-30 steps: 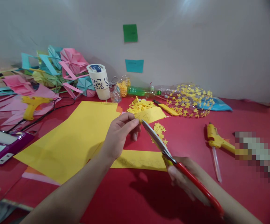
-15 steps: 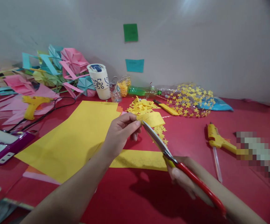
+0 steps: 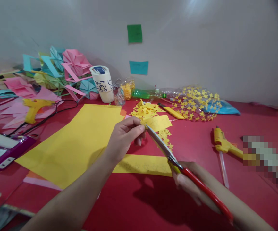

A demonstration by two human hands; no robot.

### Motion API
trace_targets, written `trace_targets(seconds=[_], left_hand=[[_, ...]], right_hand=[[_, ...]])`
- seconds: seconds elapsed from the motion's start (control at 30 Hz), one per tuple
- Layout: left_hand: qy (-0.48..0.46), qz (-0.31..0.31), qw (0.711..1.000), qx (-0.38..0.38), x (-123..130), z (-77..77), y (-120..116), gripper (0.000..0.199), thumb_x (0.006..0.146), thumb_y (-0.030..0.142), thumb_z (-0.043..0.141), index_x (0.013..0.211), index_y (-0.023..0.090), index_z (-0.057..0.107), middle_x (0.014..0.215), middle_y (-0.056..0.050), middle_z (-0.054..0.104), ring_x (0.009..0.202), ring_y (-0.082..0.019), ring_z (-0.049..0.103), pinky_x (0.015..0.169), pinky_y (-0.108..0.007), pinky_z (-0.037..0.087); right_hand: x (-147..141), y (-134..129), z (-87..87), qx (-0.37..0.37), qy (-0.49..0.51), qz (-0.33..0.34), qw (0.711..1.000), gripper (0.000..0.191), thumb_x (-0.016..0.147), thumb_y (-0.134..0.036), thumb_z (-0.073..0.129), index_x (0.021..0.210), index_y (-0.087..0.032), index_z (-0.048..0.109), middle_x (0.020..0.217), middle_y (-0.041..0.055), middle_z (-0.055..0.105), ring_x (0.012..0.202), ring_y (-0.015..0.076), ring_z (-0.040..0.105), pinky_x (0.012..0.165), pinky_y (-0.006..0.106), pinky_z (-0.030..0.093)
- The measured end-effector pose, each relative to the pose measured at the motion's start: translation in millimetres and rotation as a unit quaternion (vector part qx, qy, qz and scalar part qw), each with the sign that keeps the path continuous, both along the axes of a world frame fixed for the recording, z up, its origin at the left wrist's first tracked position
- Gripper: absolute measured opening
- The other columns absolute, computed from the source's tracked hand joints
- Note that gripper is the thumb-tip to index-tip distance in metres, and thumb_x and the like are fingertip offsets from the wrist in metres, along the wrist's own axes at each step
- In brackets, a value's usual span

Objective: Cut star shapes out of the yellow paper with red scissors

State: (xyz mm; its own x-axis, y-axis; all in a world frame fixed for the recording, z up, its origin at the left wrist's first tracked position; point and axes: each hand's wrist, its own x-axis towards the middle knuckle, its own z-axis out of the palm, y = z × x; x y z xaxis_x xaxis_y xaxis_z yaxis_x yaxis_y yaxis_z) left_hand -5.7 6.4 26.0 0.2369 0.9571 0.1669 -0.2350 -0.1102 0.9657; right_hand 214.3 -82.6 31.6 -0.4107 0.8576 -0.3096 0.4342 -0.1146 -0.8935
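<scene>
In my left hand (image 3: 126, 138) a small strip of yellow paper (image 3: 158, 122) is pinched between thumb and fingers. My right hand (image 3: 189, 183) grips a pair of scissors with red handles (image 3: 161, 144), their blade tips meeting the paper beside my left fingertips. Below the blades lies a longer yellow strip (image 3: 143, 164) with star outlines drawn on it. Cut yellow paper stars (image 3: 165, 138) are spread behind the scissors. A heap of yellow scraps (image 3: 145, 109) sits farther back.
Large yellow sheets (image 3: 81, 141) lie at left. A yellow glue gun (image 3: 33, 109) and a purple power strip (image 3: 6, 154) are beyond them; another glue gun (image 3: 222, 141) is at right. A white tumbler (image 3: 102, 85), a box cutter (image 3: 172, 111) and a star-covered plastic bottle (image 3: 196, 102) stand or lie toward the wall.
The free end of the small yellow strip has shifted slightly right and straightened. Both hands and the scissors stay almost in place.
</scene>
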Motion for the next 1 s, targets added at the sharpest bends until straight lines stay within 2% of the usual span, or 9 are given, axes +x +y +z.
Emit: trace_targets(seconds=[0.27, 0.47, 0.67, 1.0], left_hand=[[0.02, 0.009, 1.0, 0.0, 0.5, 0.1, -0.5, 0.014, 0.08, 0.026, 0.063, 0.07, 0.018, 0.059, 0.056, 0.003, 0.058, 0.045, -0.007, 0.051, 0.043, -0.019, 0.04], [0.009, -0.003, 1.0, 0.008, -0.5, 0.8, 0.3, 0.014, 0.081, 0.023, 0.063, 0.069, 0.018, 0.059, 0.056, 0.004, 0.057, 0.046, -0.006, 0.051, 0.044, -0.018, 0.041], [0.01, -0.004, 1.0, 0.001, -1.4, 2.5, 0.7, 0.013, 0.08, 0.022, 0.063, 0.069, 0.017, 0.059, 0.057, 0.003, 0.058, 0.046, -0.006, 0.051, 0.044, -0.018, 0.041], [0.001, -0.01, 1.0, -0.004, -2.2, 1.8, 1.8, 0.011, 0.08, 0.02, 0.063, 0.07, 0.017, 0.06, 0.057, 0.004, 0.058, 0.045, -0.006, 0.051, 0.043, -0.017, 0.041]], right_hand=[[1.0, 1.0, 0.2, -0.008, 0.001, -0.003, 1.0, 0.051, 0.082, -0.066, 0.057, 0.064, -0.021, 0.041, 0.056, -0.0059, 0.033, 0.05, 0.0092, 0.03, 0.045, 0.024, 0.023], [2.8, -0.1, -5.7, -0.04, -0.007, 0.011, 0.999, 0.049, 0.089, -0.064, 0.049, 0.068, -0.02, 0.042, 0.059, -0.0044, 0.042, 0.041, 0.0061, 0.034, 0.037, 0.02, 0.021], [4.2, 0.5, -8.0, -0.046, -0.005, 0.006, 0.999, 0.043, 0.09, -0.056, 0.055, 0.07, -0.019, 0.045, 0.059, -0.0034, 0.048, 0.04, 0.0053, 0.039, 0.035, 0.018, 0.021], [3.7, 0.7, -8.2, -0.061, -0.017, 0.005, 0.998, 0.05, 0.085, -0.065, 0.054, 0.071, -0.019, 0.045, 0.058, -0.004, 0.047, 0.037, 0.0045, 0.038, 0.032, 0.016, 0.024]])
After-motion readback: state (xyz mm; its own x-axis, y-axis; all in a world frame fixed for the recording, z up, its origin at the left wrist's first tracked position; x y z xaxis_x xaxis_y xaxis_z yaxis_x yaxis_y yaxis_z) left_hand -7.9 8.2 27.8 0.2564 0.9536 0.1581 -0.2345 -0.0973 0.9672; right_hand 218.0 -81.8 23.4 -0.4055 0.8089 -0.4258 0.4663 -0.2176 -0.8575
